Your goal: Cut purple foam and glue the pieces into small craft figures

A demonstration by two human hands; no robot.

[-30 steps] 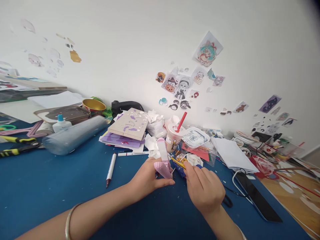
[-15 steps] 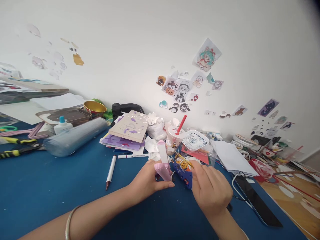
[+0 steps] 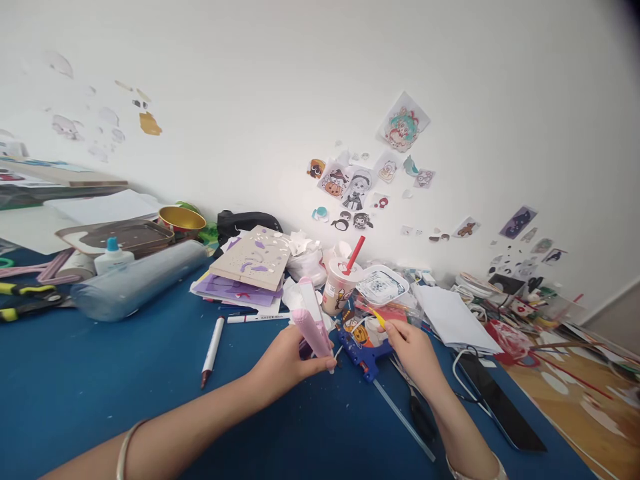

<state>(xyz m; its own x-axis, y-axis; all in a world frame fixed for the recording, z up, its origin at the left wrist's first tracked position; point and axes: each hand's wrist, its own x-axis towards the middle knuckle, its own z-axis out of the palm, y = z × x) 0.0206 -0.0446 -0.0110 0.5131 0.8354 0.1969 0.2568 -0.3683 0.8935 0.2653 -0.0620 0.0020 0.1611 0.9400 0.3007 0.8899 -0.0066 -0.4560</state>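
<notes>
My left hand (image 3: 285, 353) grips a pink padded piece with a flat white panel (image 3: 311, 327), its thumb pressed along the lower end. In my right hand (image 3: 414, 352), the fingers pinch a slim yellow pointed tool (image 3: 380, 319), whose exact kind I cannot make out. Between the hands a blue glue gun (image 3: 359, 352) lies on the table, and a clear glue stick (image 3: 403, 419) extends from its back toward me. Scissors with black handles (image 3: 423, 417) lie partly under my right wrist. Behind the glue gun stands a lidded cup with a red straw (image 3: 340, 287).
A brown-tipped marker (image 3: 213, 350) lies left of my left hand. Behind it are a stacked board (image 3: 253, 260) and crumpled paper. A clear plastic roll (image 3: 143, 283) and pliers (image 3: 30, 303) lie at left. A dark tablet (image 3: 500, 403) and white paper (image 3: 455, 313) are at right.
My right hand has moved back and right, away from the pink piece, with the yellow tool still pinched. More of the glue gun, its stick and the scissors now shows. The view has shifted slightly.
</notes>
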